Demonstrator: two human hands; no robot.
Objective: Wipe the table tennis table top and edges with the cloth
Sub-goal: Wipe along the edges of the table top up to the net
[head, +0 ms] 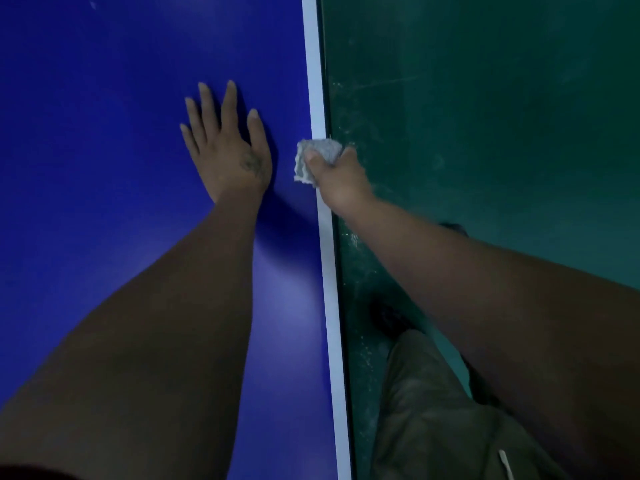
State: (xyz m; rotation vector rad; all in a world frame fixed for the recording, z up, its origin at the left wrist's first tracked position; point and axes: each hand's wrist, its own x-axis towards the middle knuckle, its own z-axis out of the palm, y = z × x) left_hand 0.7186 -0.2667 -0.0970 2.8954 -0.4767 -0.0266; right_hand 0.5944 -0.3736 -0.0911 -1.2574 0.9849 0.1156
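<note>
1. Our two bare forearms fill the near part of the view: the left forearm (166,323) reaches over the blue top, and the right forearm (485,289) crosses above the floor beside the bench
2. Under the right forearm we see our olive trouser leg (433,410) and a dark shoe (388,320), both close beside the bench edge
3. Our left hand (225,150) lies palm down on the blue bench (104,133), fingers straight and spread, holding nothing
4. Our right hand (341,178) grips the cloth (304,161), fingers curled round it and thumb on top
5. The cloth is pale grey and bunched; it sits on the white edge line (329,271) at the right side of the bench, with part of it on the blue just inside that line
6. The left hand and the cloth are near each other but apart, with a strip of blue between them
7. The right hand covers the cloth's near side and the stretch of white line under it
8. The dark green floor (502,116) shows pale scuffs and specks along the bench edge
</note>
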